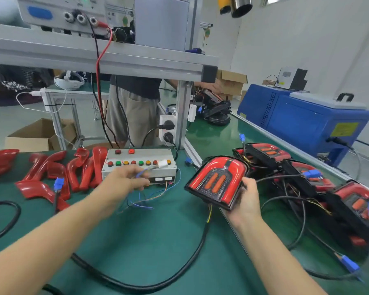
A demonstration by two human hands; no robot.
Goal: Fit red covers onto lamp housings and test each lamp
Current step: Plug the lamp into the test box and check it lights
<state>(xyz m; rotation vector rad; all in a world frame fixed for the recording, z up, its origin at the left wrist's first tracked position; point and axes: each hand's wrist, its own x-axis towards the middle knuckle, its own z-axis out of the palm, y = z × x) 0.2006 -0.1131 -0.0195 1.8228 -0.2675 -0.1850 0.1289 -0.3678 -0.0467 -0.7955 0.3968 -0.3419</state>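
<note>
My right hand (246, 202) grips a lamp (216, 181) from below, a black housing with a red U-shaped cover fitted, held tilted above the green mat. Its black cable (158, 284) loops across the mat. My left hand (126, 179) pinches thin wires that end in a white connector (162, 164), just in front of the grey test box (140, 161) with its row of coloured buttons. Several loose red covers (58, 173) lie on the mat at the left. Several covered lamps (307, 177) with blue plugs are piled at the right.
A blue plug (58, 184) on a black cable lies among the covers. An aluminium frame post (182, 116) with power sockets stands behind the test box. Another person stands behind the bench. A blue machine (307, 118) sits at the right, cardboard boxes on the floor.
</note>
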